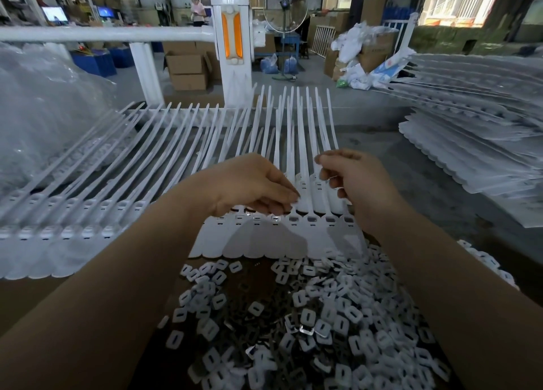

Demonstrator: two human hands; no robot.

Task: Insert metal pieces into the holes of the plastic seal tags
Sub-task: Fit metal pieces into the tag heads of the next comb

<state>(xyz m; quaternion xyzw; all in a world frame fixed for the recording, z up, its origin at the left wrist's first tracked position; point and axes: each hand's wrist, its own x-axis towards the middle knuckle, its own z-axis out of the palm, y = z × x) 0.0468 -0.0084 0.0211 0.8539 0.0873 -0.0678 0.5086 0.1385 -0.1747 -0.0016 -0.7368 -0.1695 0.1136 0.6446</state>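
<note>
Two hands over a row of seal tags

The left hand [252, 183] curls down onto the seal tags [293, 236] at centre; whether it pinches anything I cannot tell. The right hand [355, 183], at 2 o'clock, pinches a small piece. Metal pieces [308, 316] lie heaped at 6 o'clock.

Grey worktable [426, 183], rows of white seal tags [264, 239], heap of small metal pieces [323, 316], stacked tag sheets [476, 142]

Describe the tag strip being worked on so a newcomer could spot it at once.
Start at the pile of small pieces nearest the camera. Just beyond it lies one white tag strip, under both hands. Unlike the strips to the left, its straps stand up.
</note>
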